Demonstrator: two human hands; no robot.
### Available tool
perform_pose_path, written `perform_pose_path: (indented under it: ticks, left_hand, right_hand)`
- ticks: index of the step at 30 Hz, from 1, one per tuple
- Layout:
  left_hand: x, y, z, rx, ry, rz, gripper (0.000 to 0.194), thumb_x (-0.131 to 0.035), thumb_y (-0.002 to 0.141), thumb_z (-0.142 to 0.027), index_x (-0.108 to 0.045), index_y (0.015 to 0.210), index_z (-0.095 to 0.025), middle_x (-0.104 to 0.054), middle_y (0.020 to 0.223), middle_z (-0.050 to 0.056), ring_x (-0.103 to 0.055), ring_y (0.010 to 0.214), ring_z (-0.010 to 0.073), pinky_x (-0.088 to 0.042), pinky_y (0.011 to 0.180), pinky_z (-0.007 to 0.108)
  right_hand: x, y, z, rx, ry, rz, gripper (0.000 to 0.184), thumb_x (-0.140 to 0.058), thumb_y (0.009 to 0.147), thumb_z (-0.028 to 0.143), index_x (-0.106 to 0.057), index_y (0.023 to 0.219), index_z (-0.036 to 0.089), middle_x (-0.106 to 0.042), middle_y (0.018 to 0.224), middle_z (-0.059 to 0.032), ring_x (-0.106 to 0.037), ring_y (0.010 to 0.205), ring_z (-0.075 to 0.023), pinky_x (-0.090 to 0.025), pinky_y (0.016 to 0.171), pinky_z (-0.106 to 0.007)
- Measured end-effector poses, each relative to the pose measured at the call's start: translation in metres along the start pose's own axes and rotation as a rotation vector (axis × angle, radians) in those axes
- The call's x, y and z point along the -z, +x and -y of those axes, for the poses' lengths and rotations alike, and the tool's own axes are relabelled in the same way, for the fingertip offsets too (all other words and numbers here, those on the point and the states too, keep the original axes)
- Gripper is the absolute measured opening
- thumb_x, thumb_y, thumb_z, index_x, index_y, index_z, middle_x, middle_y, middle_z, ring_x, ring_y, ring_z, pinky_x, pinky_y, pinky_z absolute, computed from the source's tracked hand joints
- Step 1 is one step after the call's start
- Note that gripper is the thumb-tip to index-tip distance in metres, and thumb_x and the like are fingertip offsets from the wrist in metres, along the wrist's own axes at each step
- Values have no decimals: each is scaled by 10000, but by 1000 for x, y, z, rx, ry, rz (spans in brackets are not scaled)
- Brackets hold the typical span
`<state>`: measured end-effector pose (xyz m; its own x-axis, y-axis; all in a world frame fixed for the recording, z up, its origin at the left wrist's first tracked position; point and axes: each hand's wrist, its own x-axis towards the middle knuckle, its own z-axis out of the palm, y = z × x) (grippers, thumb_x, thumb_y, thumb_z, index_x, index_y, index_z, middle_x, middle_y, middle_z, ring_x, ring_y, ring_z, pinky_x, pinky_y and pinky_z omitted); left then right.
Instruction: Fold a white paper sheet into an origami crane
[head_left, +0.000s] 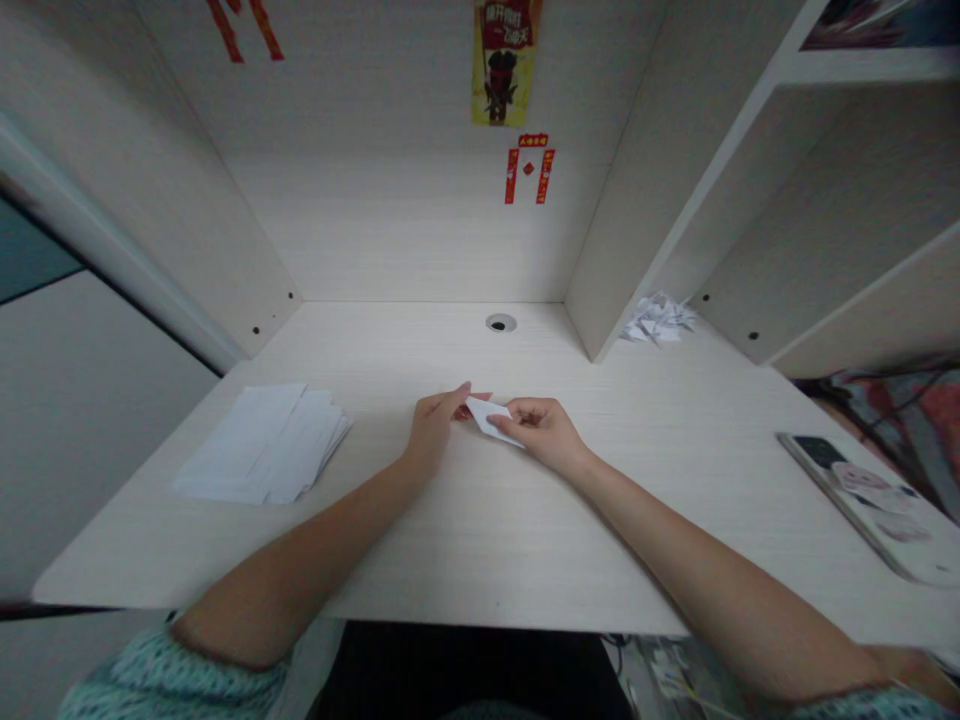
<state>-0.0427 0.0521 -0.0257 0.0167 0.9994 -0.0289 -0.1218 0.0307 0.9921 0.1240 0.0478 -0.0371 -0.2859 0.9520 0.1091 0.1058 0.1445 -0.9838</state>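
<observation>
While our left hand [435, 425] pinches the white paper [484, 410] by its left end | our right hand [546, 430] pinches its right | it slants between our fingertips

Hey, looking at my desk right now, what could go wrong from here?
The small white paper between your left hand and right hand could tear or crease if they pull unevenly.

Your left forearm might nudge the loose, uneven paper stack beside it.

The phone lies near the desk's right edge, so a bump might knock it off.
</observation>
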Motion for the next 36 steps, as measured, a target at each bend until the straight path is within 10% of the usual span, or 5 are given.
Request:
perform_pose_path:
  ticks: [11,36]
  left_hand:
    - [0,1,-3,36,-11,11,590,-366,839,-568,-747,868,-119,-709,702,76,-596,648,170,-441,701,287]
    - [1,5,-7,-144,241,-136,387,-590,736,-519,-730,712,-160,-493,516,-24,-445,547,103,-331,560,235]
  right_hand:
    - [0,-1,2,-21,7,5,410,-650,707,501,-503,562,147,-370,519,49,-276,479,-57,-183,457,-222]
    - [0,4,-6,-58,64,53,404,-638,717,525,-674,726,123,-500,558,22,-360,500,-73,-237,474,-225]
